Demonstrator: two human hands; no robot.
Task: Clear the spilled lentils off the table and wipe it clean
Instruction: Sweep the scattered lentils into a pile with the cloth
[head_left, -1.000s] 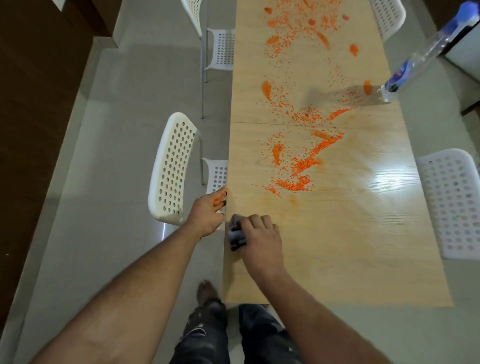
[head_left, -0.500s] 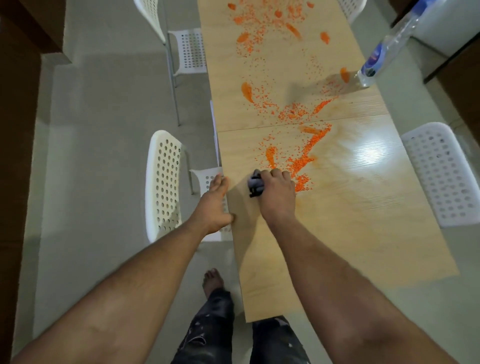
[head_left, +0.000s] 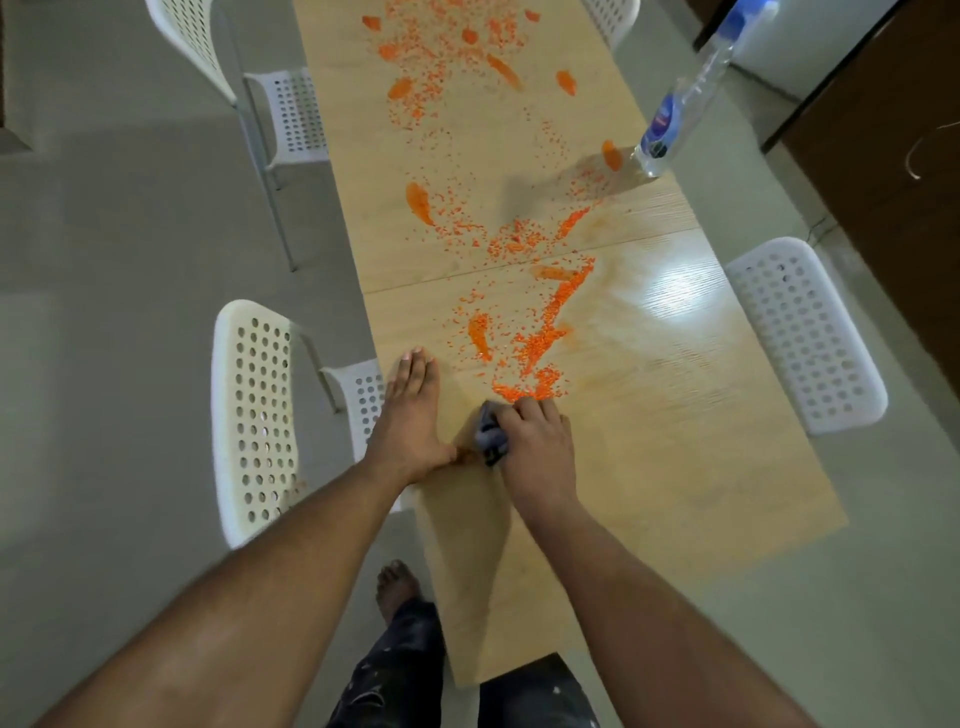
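Right hand (head_left: 537, 447) gripped a bunched grey cloth (head_left: 491, 435) just below the nearest lentils (head_left: 527, 388) on the table (head_left: 675, 457), left hand (head_left: 410, 421) lay flat at the edge, so a fast sweep could scatter lentils floorward.

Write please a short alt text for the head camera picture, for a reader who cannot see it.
A person's right hand grips a dark cloth on a long wooden table, just before orange lentils scattered along it. The left hand rests flat at the table's left edge. White perforated chairs stand on both sides, and a spray bottle stands near the right edge.
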